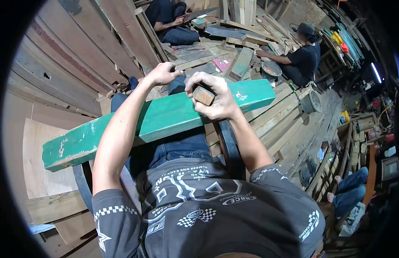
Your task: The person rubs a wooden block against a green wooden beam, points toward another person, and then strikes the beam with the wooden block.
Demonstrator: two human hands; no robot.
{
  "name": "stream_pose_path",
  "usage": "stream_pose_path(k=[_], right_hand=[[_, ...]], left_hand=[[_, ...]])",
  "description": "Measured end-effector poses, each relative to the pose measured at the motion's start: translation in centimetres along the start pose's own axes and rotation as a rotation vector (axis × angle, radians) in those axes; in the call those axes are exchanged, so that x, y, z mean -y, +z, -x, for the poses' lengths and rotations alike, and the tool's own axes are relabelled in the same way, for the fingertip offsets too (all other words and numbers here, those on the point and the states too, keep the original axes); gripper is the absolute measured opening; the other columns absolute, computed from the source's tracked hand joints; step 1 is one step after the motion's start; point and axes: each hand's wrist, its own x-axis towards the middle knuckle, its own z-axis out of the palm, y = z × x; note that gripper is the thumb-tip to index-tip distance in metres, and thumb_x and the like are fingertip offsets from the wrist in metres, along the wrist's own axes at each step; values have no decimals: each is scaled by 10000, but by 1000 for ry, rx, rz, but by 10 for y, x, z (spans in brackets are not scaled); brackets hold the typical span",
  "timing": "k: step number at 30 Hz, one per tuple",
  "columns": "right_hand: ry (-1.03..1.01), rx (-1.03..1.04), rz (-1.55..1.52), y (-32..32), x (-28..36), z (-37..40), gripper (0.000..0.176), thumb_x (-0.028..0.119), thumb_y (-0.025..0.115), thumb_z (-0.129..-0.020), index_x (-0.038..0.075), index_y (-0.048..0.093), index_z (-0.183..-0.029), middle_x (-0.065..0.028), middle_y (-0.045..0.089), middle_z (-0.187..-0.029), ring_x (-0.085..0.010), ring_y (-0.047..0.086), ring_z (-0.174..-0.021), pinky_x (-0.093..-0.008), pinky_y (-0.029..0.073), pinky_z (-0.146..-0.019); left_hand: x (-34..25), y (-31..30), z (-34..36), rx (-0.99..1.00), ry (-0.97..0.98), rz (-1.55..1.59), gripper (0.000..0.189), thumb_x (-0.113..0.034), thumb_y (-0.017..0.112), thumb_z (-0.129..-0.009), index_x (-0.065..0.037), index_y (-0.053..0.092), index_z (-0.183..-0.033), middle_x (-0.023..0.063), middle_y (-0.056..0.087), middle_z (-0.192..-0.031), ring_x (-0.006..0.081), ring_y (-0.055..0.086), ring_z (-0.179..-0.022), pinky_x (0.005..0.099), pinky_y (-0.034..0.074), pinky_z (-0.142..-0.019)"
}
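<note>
A long green-painted wooden beam (173,115) lies across my lap, its paint chipped and whitish in places. My right hand (216,96), dusty and pale, is wrapped round a thing with a blocky brown end (204,96) that faces up at me; its other part is hidden, so I cannot tell its kind. That hand is over the beam's right half. My left hand (163,74) is at the beam's far side, fingers curled in a pinch. Whatever sits between those fingertips is too small to name.
Tall boards (70,47) lean at the left. A seated person (303,58) works at the back right beside a bucket (271,69); another person (173,26) sits at the back. A second bucket (311,101) stands right. Planks (272,124) cover the floor.
</note>
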Motion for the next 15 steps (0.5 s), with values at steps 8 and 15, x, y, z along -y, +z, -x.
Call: stream_pose_path(k=[8,15], right_hand=[[-164,110,74,-5,0,-12,130,37,636,-669,16,632,-797,-113,690,-871,-263,675,-877,-361,531,-824],[-232,143,151,7,3,-16,151,112,638,-541,50,542,-641,-81,585,-648,-264,614,-635,-329,487,-611]], left_hand=[[-6,-2,3,6,-7,-24,353,-321,598,-912,29,592,-871,220,646,-820,310,640,-778,418,493,-727],[2,6,-3,32,-26,5,387,-367,630,-934,12,603,-865,191,653,-802,284,654,-773,408,501,-722]])
